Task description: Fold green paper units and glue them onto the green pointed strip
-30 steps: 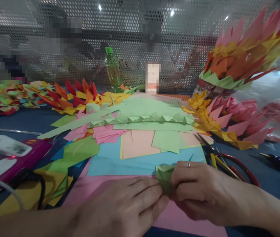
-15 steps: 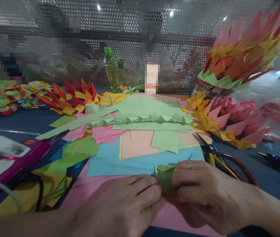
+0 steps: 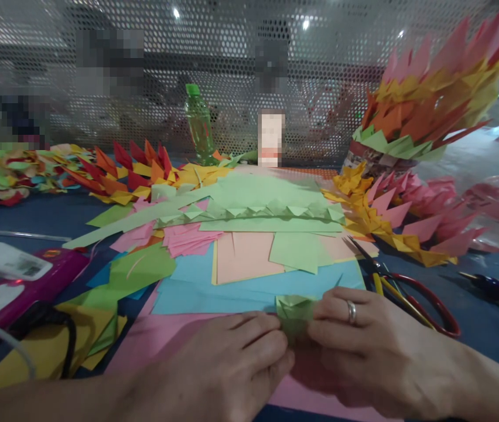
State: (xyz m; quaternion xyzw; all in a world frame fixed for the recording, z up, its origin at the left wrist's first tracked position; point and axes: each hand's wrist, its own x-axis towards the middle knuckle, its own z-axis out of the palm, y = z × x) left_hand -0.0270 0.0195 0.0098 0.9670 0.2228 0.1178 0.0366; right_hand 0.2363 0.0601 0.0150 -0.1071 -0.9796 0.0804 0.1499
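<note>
A small folded piece of green paper (image 3: 294,316) is between my hands, over the pink sheet (image 3: 179,334). My left hand (image 3: 241,351) has its fingers curled together against the paper's left edge. My right hand (image 3: 364,334), with a ring on one finger, pinches its right side; the fingertips are partly hidden. Just beyond lie blue sheets (image 3: 188,281). A row of folded pale green points (image 3: 249,210) rests on pale green strips. Scissors (image 3: 425,305) with red and yellow handles lie beside my right hand.
A purple electrical device (image 3: 43,287) with cables lies at left. Green and yellow papers (image 3: 100,316) are nearby. A green-capped bottle (image 3: 199,126) stands at the back. Folded-paper chains (image 3: 390,228) and a tall layered paper piece (image 3: 429,99) stand at right, near a pen (image 3: 495,287).
My right hand has turned slightly and shifted a little to the right, showing more of the green paper. My left hand has hardly moved.
</note>
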